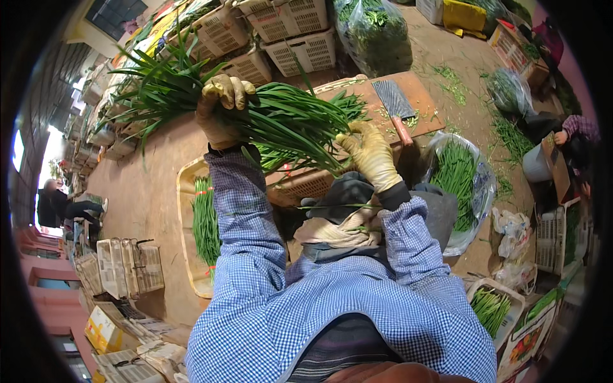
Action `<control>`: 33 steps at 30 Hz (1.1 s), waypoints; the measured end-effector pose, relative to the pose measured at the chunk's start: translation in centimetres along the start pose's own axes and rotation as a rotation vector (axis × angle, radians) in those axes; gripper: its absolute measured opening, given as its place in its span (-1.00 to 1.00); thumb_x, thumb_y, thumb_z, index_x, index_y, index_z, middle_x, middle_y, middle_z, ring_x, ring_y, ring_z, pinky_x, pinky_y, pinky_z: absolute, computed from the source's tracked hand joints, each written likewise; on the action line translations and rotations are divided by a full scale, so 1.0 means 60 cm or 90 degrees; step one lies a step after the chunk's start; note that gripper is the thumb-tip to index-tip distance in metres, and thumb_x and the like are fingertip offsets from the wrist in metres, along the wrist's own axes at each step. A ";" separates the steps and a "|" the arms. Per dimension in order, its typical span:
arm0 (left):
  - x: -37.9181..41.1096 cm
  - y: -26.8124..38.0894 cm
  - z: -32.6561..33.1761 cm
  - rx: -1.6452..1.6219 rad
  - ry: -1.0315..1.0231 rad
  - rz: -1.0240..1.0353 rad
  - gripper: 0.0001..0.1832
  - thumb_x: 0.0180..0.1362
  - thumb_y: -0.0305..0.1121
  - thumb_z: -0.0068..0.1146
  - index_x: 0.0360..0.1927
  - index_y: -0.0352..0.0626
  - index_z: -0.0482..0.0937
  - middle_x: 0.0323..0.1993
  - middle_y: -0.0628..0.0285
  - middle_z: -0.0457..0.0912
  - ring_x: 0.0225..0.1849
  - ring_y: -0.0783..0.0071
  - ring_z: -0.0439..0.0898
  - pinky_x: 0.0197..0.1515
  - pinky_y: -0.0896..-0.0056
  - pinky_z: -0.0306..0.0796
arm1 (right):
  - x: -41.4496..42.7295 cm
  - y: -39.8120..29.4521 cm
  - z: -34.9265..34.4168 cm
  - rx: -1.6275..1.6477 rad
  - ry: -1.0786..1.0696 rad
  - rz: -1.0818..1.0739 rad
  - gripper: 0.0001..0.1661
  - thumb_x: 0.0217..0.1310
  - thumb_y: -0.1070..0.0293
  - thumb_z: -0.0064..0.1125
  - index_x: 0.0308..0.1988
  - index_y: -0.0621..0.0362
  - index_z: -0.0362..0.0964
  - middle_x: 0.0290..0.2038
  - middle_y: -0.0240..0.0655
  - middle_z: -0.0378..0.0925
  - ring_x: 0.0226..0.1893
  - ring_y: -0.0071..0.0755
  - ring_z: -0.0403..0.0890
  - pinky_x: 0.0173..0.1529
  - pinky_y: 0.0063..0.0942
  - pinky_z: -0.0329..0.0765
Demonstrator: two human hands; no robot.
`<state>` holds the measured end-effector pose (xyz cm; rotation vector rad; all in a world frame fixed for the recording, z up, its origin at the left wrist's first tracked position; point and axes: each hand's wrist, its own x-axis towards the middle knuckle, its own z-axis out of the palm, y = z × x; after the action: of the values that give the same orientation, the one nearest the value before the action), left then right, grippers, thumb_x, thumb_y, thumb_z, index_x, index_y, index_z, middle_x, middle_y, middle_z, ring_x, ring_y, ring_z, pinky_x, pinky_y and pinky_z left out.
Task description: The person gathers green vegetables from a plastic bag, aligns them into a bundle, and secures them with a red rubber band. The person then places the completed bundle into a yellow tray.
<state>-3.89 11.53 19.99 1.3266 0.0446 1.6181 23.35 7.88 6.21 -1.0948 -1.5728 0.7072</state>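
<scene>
A large bunch of long flat green leaves, like garlic chives (292, 112), stretches across the space before me. My left hand (222, 107), in a stained glove, is closed around its leafy part, with loose tips fanning out to the left. At the other end, my gloved right hand (371, 153) has thumb and forefinger at the stem ends; whether they pinch any stems is unclear. Beyond the right hand, a broad-bladed cleaver with a wooden handle (396, 107) rests on a wooden board (421, 95) among green scraps. More leaves lie under the bunch.
A plastic crate (184, 230) at left holds tied green bundles (205, 225). At right stands a clear bag (481, 206) of greens. Stacked crates (299, 52) and a big filled bag (376, 43) stand beyond the board. People are at the far left (52, 201) and right edge (579, 129).
</scene>
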 end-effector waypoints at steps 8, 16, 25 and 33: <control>-0.015 0.009 -0.003 0.018 0.016 0.037 -0.73 0.25 -0.19 0.17 -0.48 -0.09 0.51 -0.62 0.37 0.40 -0.52 0.45 0.42 -0.14 0.25 0.41 | -0.049 -0.010 -0.023 -0.046 0.024 0.042 -0.71 0.34 0.17 0.24 -0.21 0.20 0.56 -0.41 -0.28 0.61 -0.33 -0.49 0.63 -0.32 -0.50 0.56; -0.021 -0.023 0.033 0.017 0.021 0.034 -0.71 0.27 -0.18 0.13 -0.51 -0.10 0.51 -0.61 0.35 0.39 -0.50 0.44 0.44 -0.07 0.19 0.42 | -0.010 0.017 0.060 -0.068 -0.150 0.144 -0.28 0.31 -0.24 0.07 -0.02 0.29 0.51 -0.17 0.04 0.63 -0.12 0.23 0.61 -0.01 -0.09 0.52; -0.034 -0.035 0.003 -0.041 0.010 0.096 -0.80 0.31 -0.21 0.07 -0.31 -0.10 0.57 -0.54 0.30 0.49 -0.40 0.35 0.52 0.13 0.04 0.44 | -0.010 0.065 0.106 0.058 -0.072 0.183 -0.57 0.02 0.52 0.11 -0.03 0.31 0.52 -0.18 -0.05 0.67 -0.18 0.02 0.66 0.00 -0.31 0.55; -0.028 0.011 0.018 -0.136 -0.085 0.145 -0.80 0.35 -0.19 0.01 -0.26 -0.08 0.54 -0.55 0.36 0.45 -0.47 0.44 0.43 -0.09 0.24 0.34 | -0.061 0.150 0.068 -0.356 -0.218 0.134 -0.74 0.12 0.18 0.18 -0.26 0.11 0.52 -0.44 -0.03 0.63 -0.41 0.11 0.66 -0.33 0.01 0.56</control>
<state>-3.69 9.48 19.60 1.3049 -0.3625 1.6661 22.24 8.58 -4.24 -1.6315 -2.0395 0.6313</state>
